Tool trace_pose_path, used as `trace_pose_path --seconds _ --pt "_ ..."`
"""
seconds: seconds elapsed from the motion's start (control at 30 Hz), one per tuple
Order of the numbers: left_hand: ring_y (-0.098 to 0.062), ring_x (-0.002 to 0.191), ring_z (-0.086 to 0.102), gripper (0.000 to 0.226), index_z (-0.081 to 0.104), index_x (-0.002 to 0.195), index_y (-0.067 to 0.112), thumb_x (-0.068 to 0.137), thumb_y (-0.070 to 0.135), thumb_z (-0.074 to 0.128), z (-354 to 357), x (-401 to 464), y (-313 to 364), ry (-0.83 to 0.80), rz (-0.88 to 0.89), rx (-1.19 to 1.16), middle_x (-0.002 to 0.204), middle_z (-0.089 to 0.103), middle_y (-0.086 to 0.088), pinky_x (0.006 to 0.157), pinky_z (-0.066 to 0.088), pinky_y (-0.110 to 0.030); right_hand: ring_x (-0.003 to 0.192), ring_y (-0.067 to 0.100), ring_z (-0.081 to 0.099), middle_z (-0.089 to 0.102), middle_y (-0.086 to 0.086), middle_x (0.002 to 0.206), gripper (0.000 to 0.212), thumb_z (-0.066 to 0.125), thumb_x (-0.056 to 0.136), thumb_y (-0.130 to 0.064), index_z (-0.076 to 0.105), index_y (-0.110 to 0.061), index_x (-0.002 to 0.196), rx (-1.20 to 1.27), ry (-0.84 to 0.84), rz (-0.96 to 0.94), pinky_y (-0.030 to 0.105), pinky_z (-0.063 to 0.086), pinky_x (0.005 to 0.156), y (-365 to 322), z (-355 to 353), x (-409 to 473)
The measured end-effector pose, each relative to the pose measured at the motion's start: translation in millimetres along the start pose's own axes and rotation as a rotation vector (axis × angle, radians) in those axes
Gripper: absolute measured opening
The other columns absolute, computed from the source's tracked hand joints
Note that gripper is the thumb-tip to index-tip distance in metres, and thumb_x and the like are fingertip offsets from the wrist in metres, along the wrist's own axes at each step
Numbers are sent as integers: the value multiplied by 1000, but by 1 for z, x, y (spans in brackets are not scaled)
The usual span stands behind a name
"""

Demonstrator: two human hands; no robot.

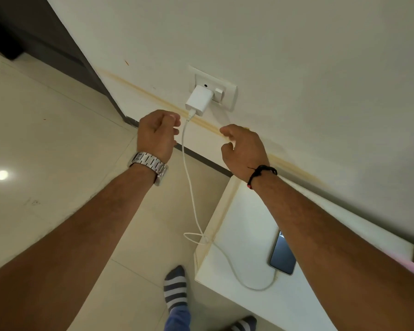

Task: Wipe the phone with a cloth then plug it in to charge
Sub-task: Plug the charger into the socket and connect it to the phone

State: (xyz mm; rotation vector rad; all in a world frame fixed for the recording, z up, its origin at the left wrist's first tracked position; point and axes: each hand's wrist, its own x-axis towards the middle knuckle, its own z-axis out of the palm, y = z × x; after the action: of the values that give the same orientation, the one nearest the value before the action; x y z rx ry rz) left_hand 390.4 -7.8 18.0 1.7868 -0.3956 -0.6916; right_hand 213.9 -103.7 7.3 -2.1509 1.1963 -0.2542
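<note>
A: Is the phone charging yet?

B: It looks close to done. The white charger (198, 99) is pushed into the wall socket (227, 91), far up on the wall. Its white cable (189, 177) runs down from it, makes a little loop, and goes onto the white table (239, 225) on the right. The cable end sits at the near end of the phone (282, 255), which lies flat on that table, partly hidden by an arm. I think it is plugged in there.

A: What is left?

B: Maybe flipping the switch beside the charger. I cannot tell if it is on. I see no cloth, so I cannot tell about the wiping.

A: What are the hands doing?

B: The left hand (157, 133), with a silver watch (150, 164), is half curled just left of the cable. It holds nothing. The right hand (244, 146), with a black wrist thread (261, 174), is loosely open, fingers bent, empty too. Both are stretched out, just below the socket.
</note>
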Motion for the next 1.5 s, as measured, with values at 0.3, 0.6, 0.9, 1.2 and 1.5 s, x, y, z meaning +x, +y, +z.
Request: trace_pose_path --seconds 0.3,0.6,0.9,1.2,1.5 --pt "-11 54 66 25 74 79 12 94 22 57 25 -77 -26 -142 75 122 69 74 0 48 53 -27 87 4 72 76 -11 90 19 59 91 -15 76 -21 94 318 133 321 32 59 87 70 -19 -85" --pt "-22 64 71 20 73 80 18 96 16 61 80 -176 -92 -441 22 337 73 76 2 61 59 -39 85 14 74 78 -5 86 17 64 88 -15 76 -27 88 516 235 664 39 61 87 156 -23 -201" --pt "-9 60 58 19 64 77 25 96 23 64 101 -249 -152 -694 124 639 64 65 7 59 47 -25 72 14 72 78 0 79 17 64 89 -10 77 -21 88 705 293 954 41 62 82 209 1 -303" --pt "-7 76 59 6 61 91 32 96 30 59 108 -275 -188 -895 228 931 83 63 15 71 49 -25 80 23 74 78 0 78 7 76 84 -26 77 -19 84 724 101 1130 42 62 83 226 42 -341" --pt "-17 97 62 18 65 111 24 96 33 60 102 -292 -212 -923 279 1059 104 66 6 85 52 -32 88 21 73 78 -2 86 12 79 81 -32 77 -21 84 709 60 1147 43 61 88 215 59 -343"
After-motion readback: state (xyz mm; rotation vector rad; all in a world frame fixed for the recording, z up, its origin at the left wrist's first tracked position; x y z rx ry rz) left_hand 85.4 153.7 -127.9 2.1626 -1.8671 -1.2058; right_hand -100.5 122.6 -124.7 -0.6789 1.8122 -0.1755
